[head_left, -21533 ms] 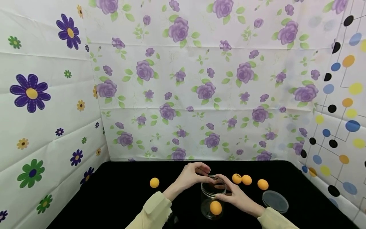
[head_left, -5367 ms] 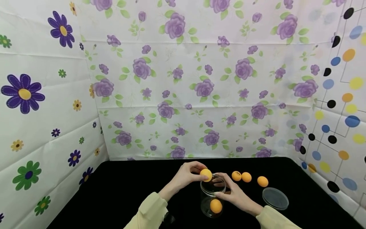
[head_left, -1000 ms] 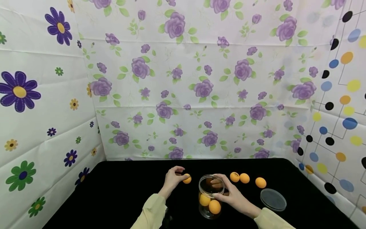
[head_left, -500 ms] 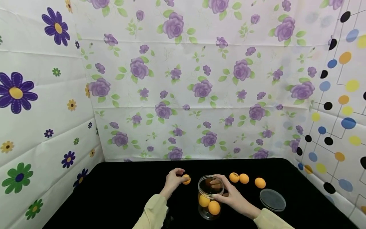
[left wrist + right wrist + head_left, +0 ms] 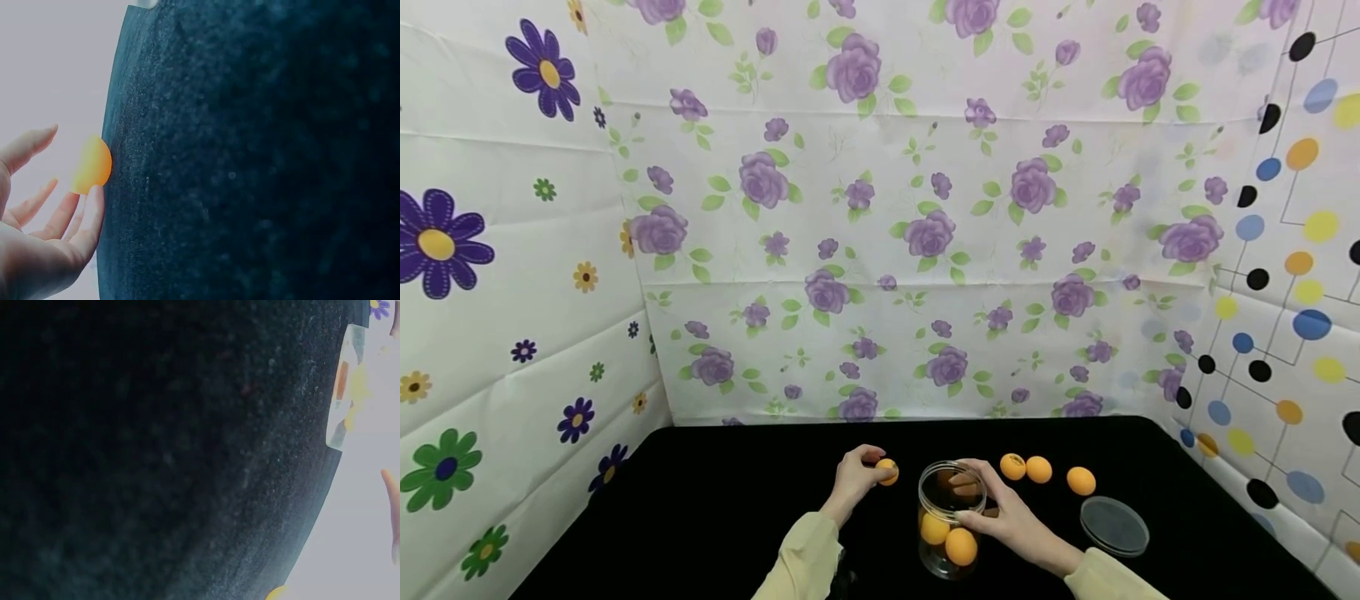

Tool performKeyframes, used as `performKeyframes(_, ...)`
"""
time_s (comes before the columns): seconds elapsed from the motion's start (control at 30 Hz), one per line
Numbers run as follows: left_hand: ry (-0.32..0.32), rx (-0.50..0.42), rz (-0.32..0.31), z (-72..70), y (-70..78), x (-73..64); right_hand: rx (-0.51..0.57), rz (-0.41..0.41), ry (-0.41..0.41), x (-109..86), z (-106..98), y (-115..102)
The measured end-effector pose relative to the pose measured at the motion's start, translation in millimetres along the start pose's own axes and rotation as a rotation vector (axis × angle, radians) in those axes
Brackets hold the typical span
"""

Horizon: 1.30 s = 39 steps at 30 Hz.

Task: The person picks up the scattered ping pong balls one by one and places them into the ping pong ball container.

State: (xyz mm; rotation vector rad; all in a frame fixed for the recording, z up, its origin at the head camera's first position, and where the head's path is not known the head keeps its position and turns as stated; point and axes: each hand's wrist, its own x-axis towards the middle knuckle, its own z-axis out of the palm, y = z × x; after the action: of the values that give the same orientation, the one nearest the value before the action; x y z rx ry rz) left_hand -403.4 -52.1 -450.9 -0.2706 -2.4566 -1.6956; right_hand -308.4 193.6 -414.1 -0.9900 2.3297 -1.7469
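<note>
An orange ping-pong ball (image 5: 887, 472) sits at the fingertips of my left hand (image 5: 853, 480), left of a clear jar (image 5: 951, 492). The thumb crosses the ball's front in the head view. In the left wrist view, fingertips (image 5: 94, 194) meet the ball (image 5: 94, 165) low against the dark tabletop while another finger stays raised off it. My right hand (image 5: 1011, 517) grips the jar near its rim, thumb in front and fingers behind. Two orange balls (image 5: 961, 547) lie inside the lidless jar. In the right wrist view, little of the right hand shows.
Three orange balls (image 5: 1039, 469) rest on the black table (image 5: 722, 517) behind and right of the jar. A round translucent lid (image 5: 1114, 527) lies at the right, near the right sleeve. Patterned sheets (image 5: 820, 208) surround the table at the back and sides.
Since 5.4 seconds ago, the left hand has moved left from over the jar; the jar now holds two balls instead of one. Over the last second, both hands stay nearly still.
</note>
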Motion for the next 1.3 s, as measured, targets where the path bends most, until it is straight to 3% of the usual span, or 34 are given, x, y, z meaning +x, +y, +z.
performKeyframes(0.27, -0.01, 0.001, -0.018, 1.5, -1.7, 0.1, -0.005, -0.004, -0.002, -0.8, 0.6, -0.8)
performKeyframes(0.73, -0.019, 0.025, 0.037, 3.9, -4.7, -0.2, -0.017, -0.012, -0.002, -0.3, 0.4, -2.6)
performKeyframes(0.93, -0.025, 0.047, 0.029, 1.9, -5.2, 0.4, -0.018, -0.012, 0.005, -0.7, 1.6, -1.7)
performKeyframes(1.3, -0.036, -0.02, 0.027, -5.6, -5.7, -1.1, -0.013, -0.019, 0.002, -0.6, 0.1, 0.5)
